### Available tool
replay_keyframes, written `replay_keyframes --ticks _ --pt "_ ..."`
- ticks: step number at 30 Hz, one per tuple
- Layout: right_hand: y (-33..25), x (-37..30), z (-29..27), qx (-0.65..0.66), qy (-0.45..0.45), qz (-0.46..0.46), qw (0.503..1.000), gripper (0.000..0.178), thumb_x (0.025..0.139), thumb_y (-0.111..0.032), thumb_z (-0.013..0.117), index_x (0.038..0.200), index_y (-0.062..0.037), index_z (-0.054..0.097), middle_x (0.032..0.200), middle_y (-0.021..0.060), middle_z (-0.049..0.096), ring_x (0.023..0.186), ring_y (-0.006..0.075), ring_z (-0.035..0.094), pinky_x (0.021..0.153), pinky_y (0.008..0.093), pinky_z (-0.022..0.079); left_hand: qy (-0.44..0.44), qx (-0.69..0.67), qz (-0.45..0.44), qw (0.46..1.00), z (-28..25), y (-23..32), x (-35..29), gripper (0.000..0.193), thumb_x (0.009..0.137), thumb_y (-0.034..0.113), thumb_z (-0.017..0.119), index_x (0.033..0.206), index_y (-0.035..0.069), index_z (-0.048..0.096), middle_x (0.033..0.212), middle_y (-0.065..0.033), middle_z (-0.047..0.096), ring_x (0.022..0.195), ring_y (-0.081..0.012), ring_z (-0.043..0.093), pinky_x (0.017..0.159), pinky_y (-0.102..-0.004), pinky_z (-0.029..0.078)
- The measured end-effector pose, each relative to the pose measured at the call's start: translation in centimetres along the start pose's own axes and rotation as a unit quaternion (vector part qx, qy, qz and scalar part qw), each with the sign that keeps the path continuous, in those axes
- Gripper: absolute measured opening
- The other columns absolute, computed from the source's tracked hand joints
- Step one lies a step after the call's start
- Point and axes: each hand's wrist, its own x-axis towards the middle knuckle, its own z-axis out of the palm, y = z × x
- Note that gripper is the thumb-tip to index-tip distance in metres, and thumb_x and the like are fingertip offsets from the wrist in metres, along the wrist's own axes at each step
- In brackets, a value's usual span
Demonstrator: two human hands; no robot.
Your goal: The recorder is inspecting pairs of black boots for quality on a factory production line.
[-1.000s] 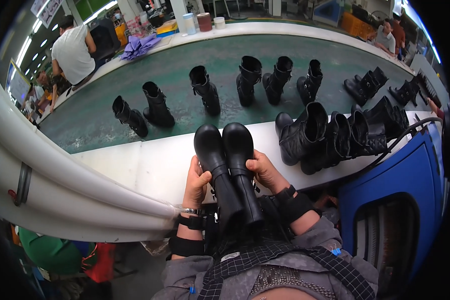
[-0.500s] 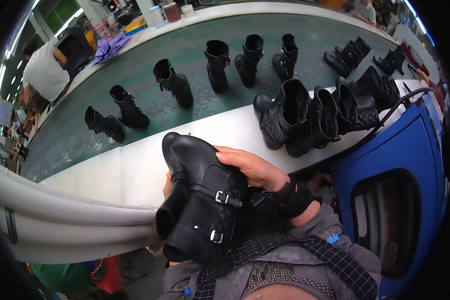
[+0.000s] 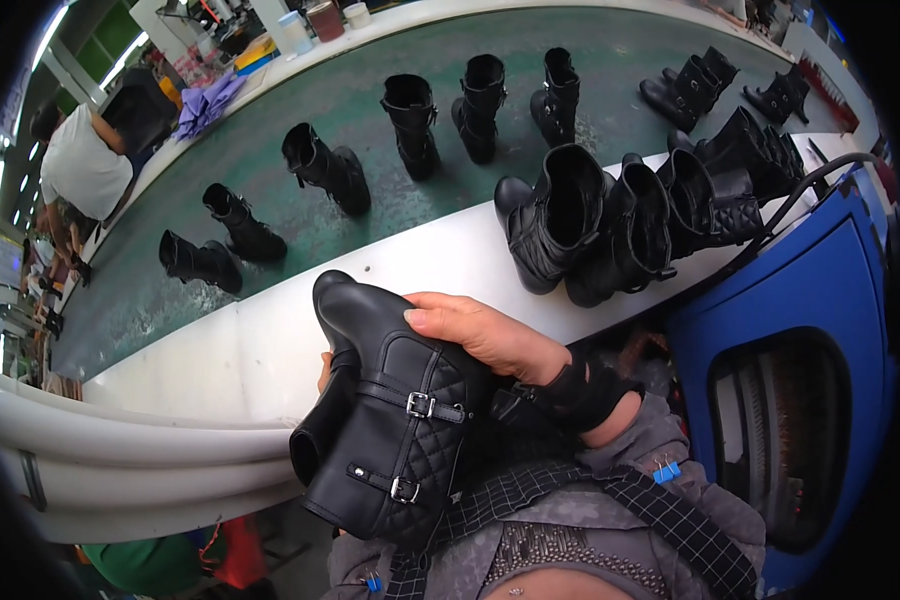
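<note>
1. Position: a black quilted-panel buckled boot is held at 7 o'clock from the middle of the view, tilted, its toe pointed toward 11 o'clock. A second black boot is held against its 9 o'clock side, partly covered by it.

2. Right hand: the foot of the buckled boot is grasped, the thumb laid over the upper; the fingers beneath are hidden. This hold is judged to be chosen because both buckles are left uncovered and turned upward.

3. Left hand: only a sliver is seen beyond the second boot; how its fingers are set cannot be told.

4. White bench: clustered black boots are stood at 2 o'clock, shaft mouths up, presumably within reach.

5. Green work surface: spaced black boots are set from 10 to 1 o'clock, judged to be kept apart so that contact is avoided.
</note>
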Motion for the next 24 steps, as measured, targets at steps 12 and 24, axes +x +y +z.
replay_keyframes --ticks 12,24 --pt "3.0 2.1 -4.5 0.203 -0.043 0.016 0.978 0.039 0.097 -0.023 0.050 0.124 0.0055 0.052 0.112 0.0151 0.064 0.095 0.0192 0.066 0.083 0.0310 0.056 -0.052 0.086 0.132 0.986 -0.5 -1.1 1.4 0.048 0.099 0.040 0.045 0.132 0.006 0.047 0.121 -0.0140 0.059 0.110 -0.0265 0.059 0.095 -0.0402 0.048" --pt "5.5 -0.8 -7.5 0.103 -0.072 -0.028 0.992 0.036 0.097 -0.026 0.048 0.118 0.0008 0.058 0.107 0.0162 0.066 0.097 0.0228 0.067 0.089 0.0431 0.054 -0.113 0.097 0.181 0.972 -3.3 0.2 1.0 0.037 0.098 0.011 0.049 0.129 0.003 0.031 0.116 -0.0159 0.056 0.106 -0.0233 0.060 0.089 -0.0380 0.054"
